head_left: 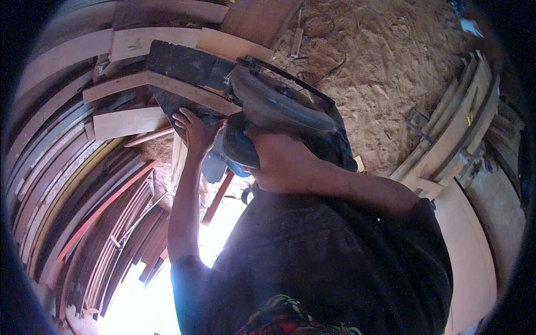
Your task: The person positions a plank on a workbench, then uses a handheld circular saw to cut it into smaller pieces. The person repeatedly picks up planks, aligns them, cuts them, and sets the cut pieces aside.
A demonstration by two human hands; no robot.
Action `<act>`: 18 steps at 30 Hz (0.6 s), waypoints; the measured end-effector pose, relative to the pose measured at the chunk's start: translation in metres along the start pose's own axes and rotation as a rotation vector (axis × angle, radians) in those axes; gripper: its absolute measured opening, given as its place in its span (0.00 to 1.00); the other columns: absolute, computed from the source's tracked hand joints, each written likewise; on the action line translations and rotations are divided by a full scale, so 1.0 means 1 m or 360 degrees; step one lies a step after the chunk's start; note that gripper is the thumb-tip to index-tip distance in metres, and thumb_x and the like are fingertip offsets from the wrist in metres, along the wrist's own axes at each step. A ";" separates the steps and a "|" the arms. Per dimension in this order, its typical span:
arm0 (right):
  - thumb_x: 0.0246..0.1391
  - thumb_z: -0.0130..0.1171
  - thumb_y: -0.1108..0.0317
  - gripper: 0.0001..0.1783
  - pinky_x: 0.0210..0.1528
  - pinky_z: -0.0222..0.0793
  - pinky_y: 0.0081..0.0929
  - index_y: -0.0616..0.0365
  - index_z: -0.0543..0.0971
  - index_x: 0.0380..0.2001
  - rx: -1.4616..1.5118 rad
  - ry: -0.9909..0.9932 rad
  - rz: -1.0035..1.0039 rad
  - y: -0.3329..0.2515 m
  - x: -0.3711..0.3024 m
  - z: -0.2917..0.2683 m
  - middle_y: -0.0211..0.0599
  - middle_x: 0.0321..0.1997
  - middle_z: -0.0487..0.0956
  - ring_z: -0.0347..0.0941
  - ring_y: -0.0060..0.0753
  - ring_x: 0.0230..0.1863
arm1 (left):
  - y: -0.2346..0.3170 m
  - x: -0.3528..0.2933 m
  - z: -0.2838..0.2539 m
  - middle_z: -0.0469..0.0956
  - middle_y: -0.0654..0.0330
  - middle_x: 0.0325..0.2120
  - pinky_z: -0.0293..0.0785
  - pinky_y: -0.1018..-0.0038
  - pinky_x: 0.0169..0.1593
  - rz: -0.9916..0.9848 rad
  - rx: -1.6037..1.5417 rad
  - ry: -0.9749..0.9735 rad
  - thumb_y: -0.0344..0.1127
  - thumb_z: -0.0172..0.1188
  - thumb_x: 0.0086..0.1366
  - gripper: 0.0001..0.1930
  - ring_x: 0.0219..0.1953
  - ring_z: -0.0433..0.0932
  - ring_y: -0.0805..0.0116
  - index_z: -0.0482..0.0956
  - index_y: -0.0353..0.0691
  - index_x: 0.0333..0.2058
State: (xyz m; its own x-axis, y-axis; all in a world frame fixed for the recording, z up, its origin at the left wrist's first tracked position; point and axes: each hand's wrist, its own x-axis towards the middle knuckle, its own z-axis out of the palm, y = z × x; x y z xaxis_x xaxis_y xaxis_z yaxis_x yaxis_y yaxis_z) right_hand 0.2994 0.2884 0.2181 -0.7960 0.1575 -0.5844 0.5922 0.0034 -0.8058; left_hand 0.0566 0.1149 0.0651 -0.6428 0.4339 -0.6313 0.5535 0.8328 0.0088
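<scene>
My right hand is closed round the blue handle of a power saw, which looks like a miter saw; most of its fingers are hidden. The saw's rounded dark guard sits just beyond that hand, and no blade shows. My left hand lies with fingers spread at the edge of a black plate beside the saw. Across this plate runs a narrow wooden strip, its right end close to the guard. My left fingertips are a little nearer to me than the strip.
Sawdust covers the floor beyond the saw. Stacked boards line the left side, with a light board near my left hand. More planks and a pale panel stand at the right. Bright light enters at lower left.
</scene>
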 end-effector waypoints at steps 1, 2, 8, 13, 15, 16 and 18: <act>0.56 0.65 0.60 0.25 0.53 0.74 0.54 0.64 0.75 0.52 -0.0023 -0.0030 -0.0001 -0.001 0.002 -0.001 0.63 0.45 0.82 0.78 0.65 0.52 | -0.012 0.008 0.009 0.21 0.20 0.70 0.43 0.40 0.74 0.0064 0.0030 0.0049 0.77 0.68 0.49 0.78 0.73 0.29 0.18 0.23 0.27 0.71; 0.56 0.64 0.61 0.25 0.54 0.74 0.54 0.64 0.74 0.52 -0.0046 -0.0061 -0.0006 -0.004 0.004 -0.002 0.63 0.45 0.82 0.78 0.65 0.52 | -0.023 0.015 0.016 0.21 0.20 0.70 0.43 0.40 0.73 0.0126 0.0063 0.0102 0.76 0.67 0.50 0.78 0.73 0.30 0.18 0.22 0.27 0.71; 0.55 0.65 0.61 0.26 0.53 0.74 0.54 0.65 0.73 0.53 0.0026 -0.0138 0.0017 -0.018 0.009 -0.011 0.64 0.44 0.81 0.78 0.66 0.51 | -0.085 0.044 0.072 0.22 0.18 0.69 0.47 0.39 0.72 0.0444 0.0160 0.0486 0.71 0.68 0.54 0.74 0.72 0.33 0.15 0.23 0.26 0.71; 0.55 0.65 0.62 0.26 0.53 0.74 0.54 0.67 0.73 0.52 0.0032 -0.0112 0.0008 -0.020 0.017 -0.009 0.65 0.43 0.81 0.79 0.67 0.50 | -0.053 0.032 0.048 0.23 0.18 0.69 0.50 0.39 0.71 0.0190 0.0332 0.0287 0.62 0.68 0.58 0.68 0.72 0.35 0.16 0.25 0.26 0.71; 0.55 0.65 0.63 0.25 0.52 0.74 0.54 0.67 0.73 0.52 0.0015 -0.0144 -0.0005 -0.024 0.019 -0.011 0.65 0.43 0.81 0.79 0.67 0.49 | -0.056 0.028 0.046 0.23 0.18 0.70 0.52 0.40 0.71 0.0130 0.0317 0.0250 0.58 0.68 0.59 0.66 0.72 0.36 0.16 0.25 0.26 0.72; 0.56 0.65 0.63 0.25 0.52 0.74 0.55 0.67 0.73 0.52 0.0017 -0.0148 -0.0025 -0.025 0.019 -0.011 0.65 0.42 0.82 0.79 0.67 0.49 | -0.056 0.027 0.045 0.23 0.18 0.70 0.53 0.41 0.70 0.0116 0.0298 0.0244 0.56 0.68 0.60 0.66 0.72 0.36 0.16 0.25 0.26 0.72; 0.56 0.65 0.64 0.25 0.52 0.74 0.55 0.68 0.73 0.51 0.0018 -0.0129 -0.0053 -0.025 0.022 -0.010 0.65 0.42 0.82 0.79 0.67 0.49 | -0.042 0.017 0.033 0.23 0.18 0.70 0.57 0.43 0.69 0.0116 0.0277 0.0202 0.56 0.67 0.60 0.65 0.72 0.37 0.16 0.24 0.26 0.72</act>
State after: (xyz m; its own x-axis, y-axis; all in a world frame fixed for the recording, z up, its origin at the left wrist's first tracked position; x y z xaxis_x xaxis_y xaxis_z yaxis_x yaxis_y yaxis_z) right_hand 0.2679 0.3016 0.2262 -0.8229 0.0773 -0.5629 0.5643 -0.0039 -0.8255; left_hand 0.0398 0.0762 0.0282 -0.6531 0.5397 -0.5312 0.6769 0.7306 -0.0901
